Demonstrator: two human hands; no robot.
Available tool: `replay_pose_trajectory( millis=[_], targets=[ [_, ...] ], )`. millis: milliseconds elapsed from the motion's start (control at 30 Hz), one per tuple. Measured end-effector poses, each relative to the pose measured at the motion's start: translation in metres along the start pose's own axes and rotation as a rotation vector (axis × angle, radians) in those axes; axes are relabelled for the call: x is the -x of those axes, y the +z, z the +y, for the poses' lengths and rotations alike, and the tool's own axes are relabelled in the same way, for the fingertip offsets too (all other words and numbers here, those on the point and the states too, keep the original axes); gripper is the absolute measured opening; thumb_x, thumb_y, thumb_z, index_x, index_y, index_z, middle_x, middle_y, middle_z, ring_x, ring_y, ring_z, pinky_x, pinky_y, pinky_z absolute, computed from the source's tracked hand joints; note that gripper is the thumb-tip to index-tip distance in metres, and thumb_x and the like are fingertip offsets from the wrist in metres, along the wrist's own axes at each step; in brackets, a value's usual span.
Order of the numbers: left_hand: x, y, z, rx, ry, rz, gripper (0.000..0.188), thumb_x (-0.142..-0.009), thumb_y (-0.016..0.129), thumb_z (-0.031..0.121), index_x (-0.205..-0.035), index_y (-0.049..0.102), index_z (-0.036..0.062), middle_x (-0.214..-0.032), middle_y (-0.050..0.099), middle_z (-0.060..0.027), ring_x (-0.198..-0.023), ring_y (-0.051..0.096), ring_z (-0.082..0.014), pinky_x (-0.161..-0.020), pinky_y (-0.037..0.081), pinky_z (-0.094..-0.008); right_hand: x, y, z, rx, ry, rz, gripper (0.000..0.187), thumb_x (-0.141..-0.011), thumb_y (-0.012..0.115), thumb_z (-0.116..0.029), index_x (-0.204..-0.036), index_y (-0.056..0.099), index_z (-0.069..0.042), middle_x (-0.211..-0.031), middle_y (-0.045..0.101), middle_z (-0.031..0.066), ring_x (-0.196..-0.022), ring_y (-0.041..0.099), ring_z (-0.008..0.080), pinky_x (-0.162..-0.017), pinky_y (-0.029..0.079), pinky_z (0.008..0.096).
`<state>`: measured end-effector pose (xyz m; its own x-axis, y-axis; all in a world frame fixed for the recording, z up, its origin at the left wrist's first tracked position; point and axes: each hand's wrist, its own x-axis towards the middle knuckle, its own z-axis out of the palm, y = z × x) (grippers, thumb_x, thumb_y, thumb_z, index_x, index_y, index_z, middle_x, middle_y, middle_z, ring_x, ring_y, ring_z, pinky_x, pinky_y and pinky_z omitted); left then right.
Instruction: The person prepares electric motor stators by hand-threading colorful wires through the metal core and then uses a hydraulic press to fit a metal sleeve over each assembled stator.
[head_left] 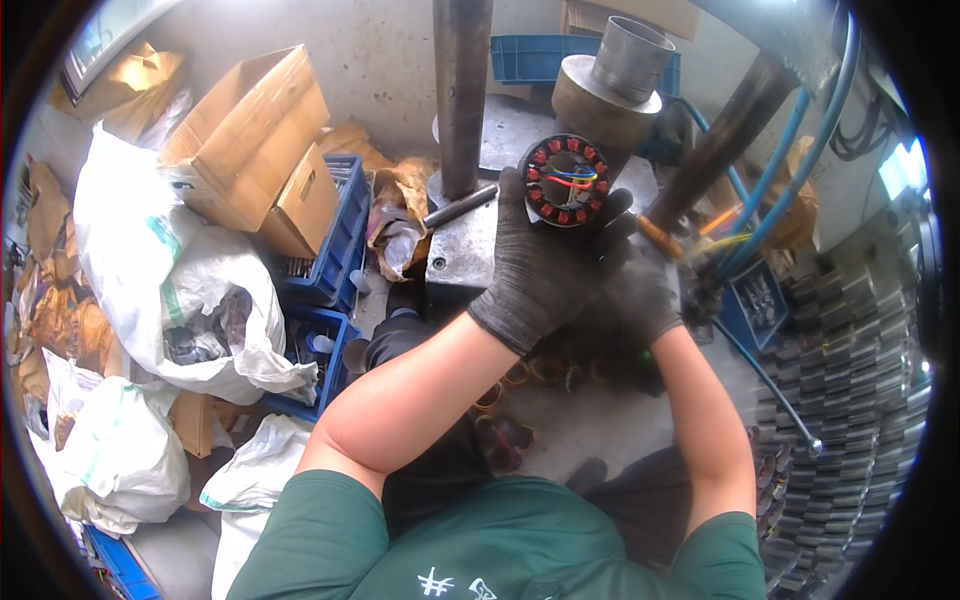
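Observation:
A round motor stator [540,209], with a dark ring, red-wound teeth and coloured lead wires in its middle, is tilted up in front of the press. My left hand [535,275], in a dark knitted glove, is closed around its lower left edge. My right hand [643,290], gloved alike, is close by at the lower right and smeared by motion. Its fingers are partly hidden, and I cannot tell whether they touch the stator. Just beyond stands a metal cylinder with a narrower tube [632,62] on top. A short steel bar [460,206] lies left of my left hand.
An upright steel column [462,100] rises behind the metal block [462,255]. Blue hoses [790,180] hang at the right, above stacked metal laminations [850,430]. Cardboard boxes [245,140], blue crates [335,250] and white sacks [130,250] crowd the left. More wound parts lie on the floor below.

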<state>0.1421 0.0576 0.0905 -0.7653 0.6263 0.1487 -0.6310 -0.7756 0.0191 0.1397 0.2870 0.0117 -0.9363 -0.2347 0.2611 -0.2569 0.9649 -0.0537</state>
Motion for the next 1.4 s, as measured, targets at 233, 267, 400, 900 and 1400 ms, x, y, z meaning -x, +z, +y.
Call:
replay_pose_trajectory(
  millis=[233,267,400,900,1400],
  targets=[
    [0.001,0.002,-0.005,0.029,-0.057,-0.06,0.106,-0.083,0.05,0.092,-0.15,0.05,0.0098,-0.141,0.062,-0.0158,-0.123,0.062,-0.0344,-0.1,0.051,-0.0469,0.076,-0.081,0.003,-0.108,-0.114,0.111,0.028,-0.085,0.073,-0.016,-0.111,0.07,-0.006,-0.113,0.069,0.0132,-0.108,0.064,0.0373,-0.096,0.05,0.049],
    [0.005,0.004,-0.003,0.019,-0.051,-0.059,0.106,-0.083,0.05,0.092,-0.15,0.05,0.0098,-0.141,0.062,-0.0158,-0.123,0.062,-0.0344,-0.1,0.051,-0.0469,0.092,-0.101,-0.004,-0.159,-0.121,0.138,0.028,-0.084,0.074,-0.012,-0.111,0.07,-0.005,-0.111,0.069,0.0132,-0.107,0.065,0.037,-0.099,0.05,0.0496],
    [0.01,0.005,-0.002,-0.005,-0.058,-0.042,0.105,-0.082,0.05,0.093,-0.148,0.051,0.0112,-0.139,0.062,-0.0152,-0.12,0.061,-0.0334,-0.1,0.049,-0.0457,0.17,-0.178,0.0,-0.028,-0.139,0.346,0.025,-0.083,0.069,-0.003,-0.109,0.067,-0.002,-0.107,0.071,0.0163,-0.104,0.068,0.0383,-0.111,0.042,0.0594],
    [-0.006,-0.005,0.0,-0.26,-0.002,-0.13,0.095,-0.086,0.066,0.077,-0.15,0.05,0.0093,-0.144,0.06,-0.0191,-0.132,0.06,-0.0371,-0.108,0.049,-0.0509,0.25,-0.15,0.138,-0.351,0.3,1.239,0.033,-0.11,0.049,-0.004,-0.142,0.055,-0.004,-0.144,0.056,0.0117,-0.124,0.063,0.0238,-0.101,0.059,0.0373],
    [-0.14,0.11,0.031,-1.447,0.927,-0.149,0.038,-0.087,0.074,0.009,-0.123,0.065,0.0057,-0.114,0.069,-0.0039,-0.104,0.066,-0.0132,-0.089,0.053,-0.0298,0.115,-0.181,0.161,-0.47,0.375,1.314,0.062,-0.109,0.046,-0.003,-0.167,0.029,-0.019,-0.14,0.056,0.015,-0.109,0.063,0.0174,-0.093,0.055,0.0347]
  ],
)
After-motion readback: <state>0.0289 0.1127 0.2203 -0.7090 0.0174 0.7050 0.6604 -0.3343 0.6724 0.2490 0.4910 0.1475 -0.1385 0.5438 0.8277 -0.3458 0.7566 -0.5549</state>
